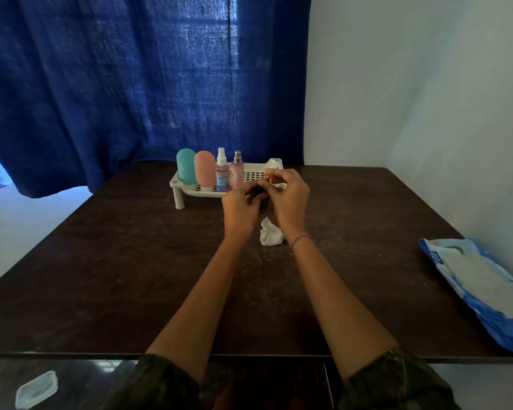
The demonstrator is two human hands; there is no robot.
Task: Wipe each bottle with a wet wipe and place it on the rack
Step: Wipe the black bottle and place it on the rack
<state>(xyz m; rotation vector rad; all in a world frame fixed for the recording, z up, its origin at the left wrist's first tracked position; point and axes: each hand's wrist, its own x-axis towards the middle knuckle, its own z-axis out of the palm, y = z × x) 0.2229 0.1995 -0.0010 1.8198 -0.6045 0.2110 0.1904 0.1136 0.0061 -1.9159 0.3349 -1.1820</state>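
While raised before rack [196, 193], left hand [240, 206] grips dark bottle [261, 199], right hand [290, 196] pinches wipe [280, 185].

A dark brown wooden table [131, 276] fills the middle. A deep blue woven curtain [116, 84] hangs at 11 o'clock, a pale plain wall [412, 99] at 2. A blue-and-white plastic bag [486, 291] lies at 4 o'clock on the table's edge. A clear plastic container [36, 389] sits at 7 o'clock.

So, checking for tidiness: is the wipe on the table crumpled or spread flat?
Crumpled: the wipe lies bunched in a small lump on the table, not spread out.
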